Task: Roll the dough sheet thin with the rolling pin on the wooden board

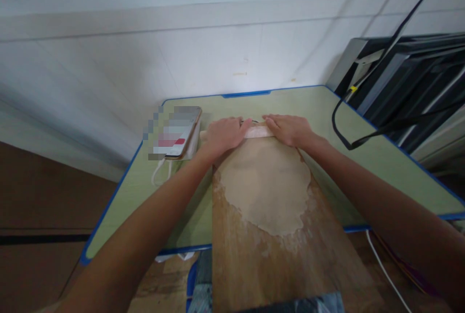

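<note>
A thin, uneven sheet of dough [267, 182] lies on a wooden board [250, 274]. A pale rolling pin [259, 132] rests crosswise at the sheet's far edge. My left hand [227, 133] is over the pin's left part, its thumb pointing inward. My right hand [288, 128] grips the right part, fingers over the top. Between the two hands a short length of the pin shows, whitish as if floured. Its right end is hidden under my right hand. Dough scraps and flour smears mark the wood around the sheet.
The board sits on a green table [363, 177] with a blue edge and overhangs its front. A phone [179, 133] leans at the left, a white cable [160, 170] below it. A black strap [341, 129] hangs at the right, near dark flat panels [410, 75]. A white wall stands behind.
</note>
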`<action>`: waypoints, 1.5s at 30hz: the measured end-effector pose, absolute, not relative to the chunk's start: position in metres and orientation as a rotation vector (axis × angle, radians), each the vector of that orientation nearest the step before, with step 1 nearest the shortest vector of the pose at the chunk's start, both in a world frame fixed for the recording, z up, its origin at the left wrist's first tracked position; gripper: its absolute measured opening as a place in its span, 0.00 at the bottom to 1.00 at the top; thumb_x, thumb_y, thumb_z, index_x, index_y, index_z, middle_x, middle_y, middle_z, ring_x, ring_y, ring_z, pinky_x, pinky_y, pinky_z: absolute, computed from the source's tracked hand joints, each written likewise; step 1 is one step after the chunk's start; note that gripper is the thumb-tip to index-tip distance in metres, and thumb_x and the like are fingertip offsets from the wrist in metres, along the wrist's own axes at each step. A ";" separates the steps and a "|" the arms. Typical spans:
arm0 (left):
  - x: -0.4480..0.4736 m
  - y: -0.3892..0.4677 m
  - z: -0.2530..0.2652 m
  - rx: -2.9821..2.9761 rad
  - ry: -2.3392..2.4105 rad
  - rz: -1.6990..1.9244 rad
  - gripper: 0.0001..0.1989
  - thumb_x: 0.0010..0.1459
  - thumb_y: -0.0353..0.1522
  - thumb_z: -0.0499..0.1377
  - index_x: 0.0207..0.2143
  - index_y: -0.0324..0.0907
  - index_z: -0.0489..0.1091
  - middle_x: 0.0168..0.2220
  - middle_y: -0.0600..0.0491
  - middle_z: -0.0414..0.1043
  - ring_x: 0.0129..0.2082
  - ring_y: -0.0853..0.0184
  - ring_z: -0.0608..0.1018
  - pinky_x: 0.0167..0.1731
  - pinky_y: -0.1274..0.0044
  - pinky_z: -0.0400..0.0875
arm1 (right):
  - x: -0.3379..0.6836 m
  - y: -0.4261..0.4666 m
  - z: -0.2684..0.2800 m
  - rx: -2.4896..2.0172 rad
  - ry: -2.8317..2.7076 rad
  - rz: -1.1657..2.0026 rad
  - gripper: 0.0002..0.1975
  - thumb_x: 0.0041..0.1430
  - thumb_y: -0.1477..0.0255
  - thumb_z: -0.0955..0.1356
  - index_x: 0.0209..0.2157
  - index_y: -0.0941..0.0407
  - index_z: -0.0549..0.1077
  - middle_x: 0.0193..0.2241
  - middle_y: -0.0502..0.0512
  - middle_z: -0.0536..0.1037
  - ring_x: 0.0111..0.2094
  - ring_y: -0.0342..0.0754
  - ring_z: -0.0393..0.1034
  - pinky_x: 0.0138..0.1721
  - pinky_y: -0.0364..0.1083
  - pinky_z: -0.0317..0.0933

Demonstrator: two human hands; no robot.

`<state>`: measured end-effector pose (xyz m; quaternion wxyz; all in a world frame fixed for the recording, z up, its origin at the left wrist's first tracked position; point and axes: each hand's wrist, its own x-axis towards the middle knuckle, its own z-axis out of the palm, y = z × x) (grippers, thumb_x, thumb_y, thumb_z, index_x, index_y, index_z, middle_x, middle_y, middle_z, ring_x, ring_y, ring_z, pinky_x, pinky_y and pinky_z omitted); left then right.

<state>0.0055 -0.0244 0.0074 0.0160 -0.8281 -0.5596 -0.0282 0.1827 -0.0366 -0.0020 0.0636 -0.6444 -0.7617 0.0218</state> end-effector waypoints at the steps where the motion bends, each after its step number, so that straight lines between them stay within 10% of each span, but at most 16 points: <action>1: 0.006 -0.020 0.007 -2.577 -1.751 -0.083 0.30 0.66 0.43 0.34 0.45 0.40 0.72 0.44 0.43 0.76 0.44 0.55 0.77 0.41 0.68 0.68 | 0.182 -0.033 -0.002 -1.962 -2.294 0.064 0.27 0.65 0.63 0.49 0.50 0.52 0.71 0.53 0.57 0.73 0.49 0.57 0.69 0.45 0.55 0.61; 26: 0.009 0.024 0.002 -2.532 -1.895 -0.076 0.30 0.65 0.45 0.36 0.46 0.39 0.72 0.48 0.42 0.73 0.48 0.55 0.75 0.45 0.67 0.68 | 0.188 0.012 -0.009 -1.875 -2.425 0.068 0.24 0.62 0.71 0.52 0.52 0.59 0.70 0.57 0.59 0.68 0.59 0.50 0.58 0.55 0.49 0.53; 37: 0.002 -0.029 0.010 -2.601 -1.635 -0.146 0.25 0.68 0.39 0.36 0.44 0.39 0.71 0.46 0.43 0.73 0.50 0.59 0.73 0.46 0.68 0.67 | 0.182 -0.033 -0.004 -1.909 -2.360 0.024 0.25 0.66 0.67 0.50 0.45 0.53 0.74 0.48 0.58 0.76 0.48 0.53 0.70 0.44 0.51 0.62; 45: -0.005 -0.064 -0.001 -2.602 -1.560 -0.299 0.19 0.67 0.36 0.40 0.50 0.40 0.66 0.53 0.47 0.69 0.54 0.61 0.69 0.52 0.65 0.60 | 0.186 -0.070 -0.014 -1.716 -2.354 -0.054 0.24 0.67 0.68 0.50 0.55 0.54 0.67 0.58 0.55 0.66 0.60 0.53 0.56 0.58 0.58 0.48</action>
